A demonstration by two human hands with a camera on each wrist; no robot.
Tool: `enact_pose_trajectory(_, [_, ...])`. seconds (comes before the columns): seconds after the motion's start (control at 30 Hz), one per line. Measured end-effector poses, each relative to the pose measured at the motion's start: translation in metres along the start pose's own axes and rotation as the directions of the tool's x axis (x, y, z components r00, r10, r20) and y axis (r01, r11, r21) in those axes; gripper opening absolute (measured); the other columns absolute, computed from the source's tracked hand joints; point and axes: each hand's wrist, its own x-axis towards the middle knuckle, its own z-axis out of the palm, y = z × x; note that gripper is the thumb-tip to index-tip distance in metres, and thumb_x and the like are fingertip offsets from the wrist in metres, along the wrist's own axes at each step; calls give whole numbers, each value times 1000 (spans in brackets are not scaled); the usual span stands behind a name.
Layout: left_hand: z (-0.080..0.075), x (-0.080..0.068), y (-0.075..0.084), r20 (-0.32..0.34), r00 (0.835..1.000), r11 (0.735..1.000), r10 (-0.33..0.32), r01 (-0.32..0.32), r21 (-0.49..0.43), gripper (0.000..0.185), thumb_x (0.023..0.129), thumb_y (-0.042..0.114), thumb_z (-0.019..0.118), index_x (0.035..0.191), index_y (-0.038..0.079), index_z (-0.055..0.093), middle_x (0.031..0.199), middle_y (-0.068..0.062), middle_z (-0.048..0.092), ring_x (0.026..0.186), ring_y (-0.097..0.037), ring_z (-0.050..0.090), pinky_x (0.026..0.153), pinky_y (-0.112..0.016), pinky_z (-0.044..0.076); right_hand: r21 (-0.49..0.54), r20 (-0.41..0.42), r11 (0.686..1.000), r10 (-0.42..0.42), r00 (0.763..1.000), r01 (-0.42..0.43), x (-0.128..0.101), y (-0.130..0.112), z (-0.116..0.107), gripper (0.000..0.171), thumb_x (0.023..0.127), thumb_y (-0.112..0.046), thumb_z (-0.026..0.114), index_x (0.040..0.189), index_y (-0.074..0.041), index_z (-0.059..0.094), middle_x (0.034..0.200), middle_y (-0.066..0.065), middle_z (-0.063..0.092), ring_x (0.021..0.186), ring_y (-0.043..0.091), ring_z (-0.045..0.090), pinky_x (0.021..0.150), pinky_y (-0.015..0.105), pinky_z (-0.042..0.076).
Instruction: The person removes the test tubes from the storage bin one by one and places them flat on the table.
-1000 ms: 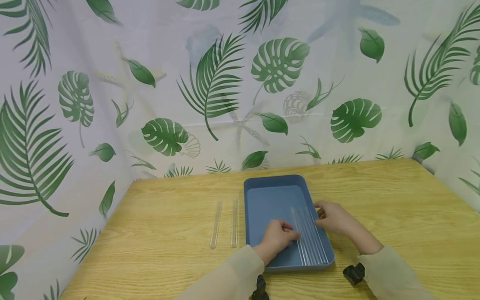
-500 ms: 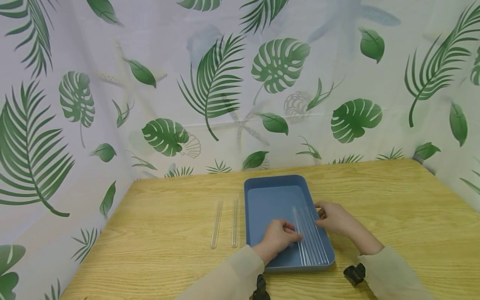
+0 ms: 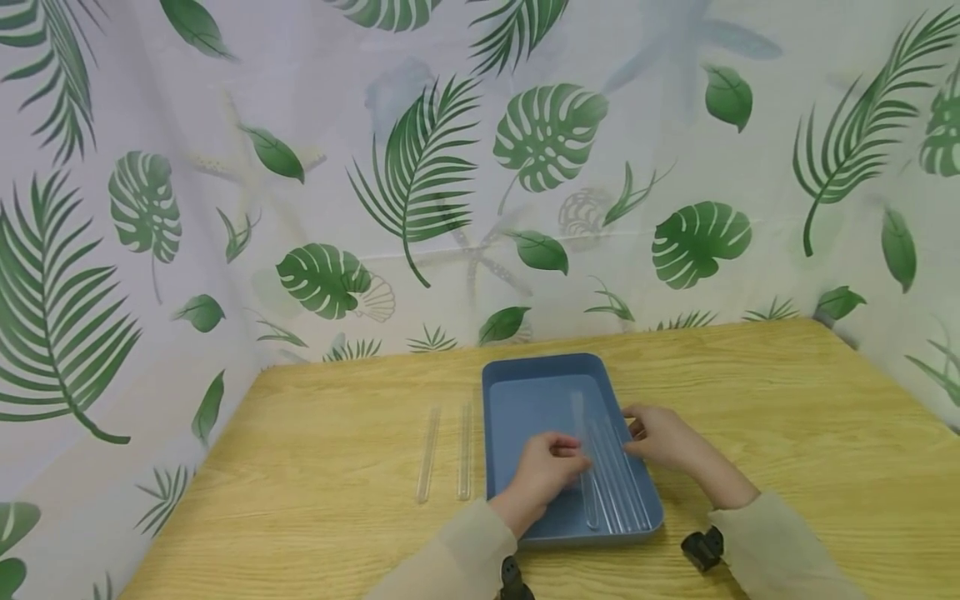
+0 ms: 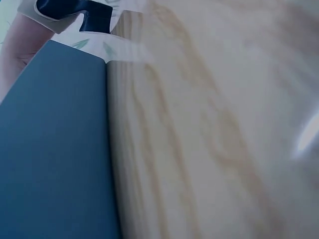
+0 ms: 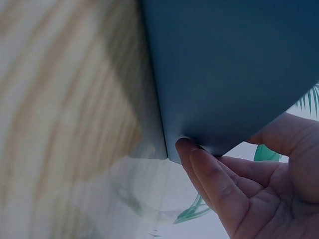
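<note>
My left hand (image 3: 546,471) pinches a clear test tube (image 3: 591,504) between thumb and fingers, over the blue tray (image 3: 525,408). This tube leans slightly apart from a row of several more clear tubes (image 3: 624,487) lying along the tray's right side. With my right hand (image 3: 663,437) I grip the tray's right wall. In the right wrist view, fingertips (image 5: 187,144) press the wall's outer face while the thumb reaches over the rim. The left wrist view shows the tray's outer wall (image 4: 60,149) but not the left hand's fingers.
Two clear tubes, one on the far left (image 3: 428,454) and one nearer the tray (image 3: 465,450), lie side by side on the wooden table (image 3: 337,458). A leaf-patterned cloth (image 3: 450,167) hangs behind and at both sides. Black wrist devices (image 3: 702,550) sit at both cuffs.
The left hand has drawn one tube leftward, away from the row. The right hand keeps its hold on the tray wall. The head view has shifted slightly.
</note>
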Motion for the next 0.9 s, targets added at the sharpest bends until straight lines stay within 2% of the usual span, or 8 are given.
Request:
enact_pose_trajectory(0.23, [-7, -5, 8, -11, 999, 999, 31, -31, -41, 22, 80, 3, 61, 100, -3, 56, 84, -5, 54, 74, -13, 56, 66, -30, 50, 2, -1, 1000, 15, 1000, -15, 0, -3, 1, 45, 77, 0, 61, 114, 19, 43, 88, 20, 58, 80, 31, 57, 63, 38, 48])
enact_pose_trajectory(0.57, [-15, -13, 24, 20, 989, 979, 149, -145, -141, 16, 81, 2, 60, 94, 2, 51, 87, -4, 54, 76, -12, 54, 72, -36, 49, -17, 2, 1000, 17, 1000, -16, 0, -4, 0, 45, 77, -1, 61, 114, 19, 43, 90, 22, 57, 81, 31, 57, 63, 38, 48])
enact_pose_trajectory(0.73, [-21, -18, 28, 28, 989, 979, 148, -142, -149, 14, 83, 6, 59, 95, 2, 52, 89, -5, 54, 77, -14, 54, 72, -36, 49, -23, 1, 1000, 5, 1000, -5, -1, -4, 0, 45, 77, 0, 61, 114, 19, 44, 89, 22, 58, 80, 31, 57, 63, 38, 48])
enact_pose_trajectory(0.9, [-32, -22, 35, -5, 985, 973, 175, -173, -152, 16, 84, 8, 59, 96, -1, 52, 89, -5, 54, 78, -14, 55, 69, -30, 50, -17, 3, 1000, 7, 1000, -7, -1, -4, 0, 45, 77, 0, 61, 114, 19, 43, 89, 22, 57, 81, 31, 56, 63, 38, 48])
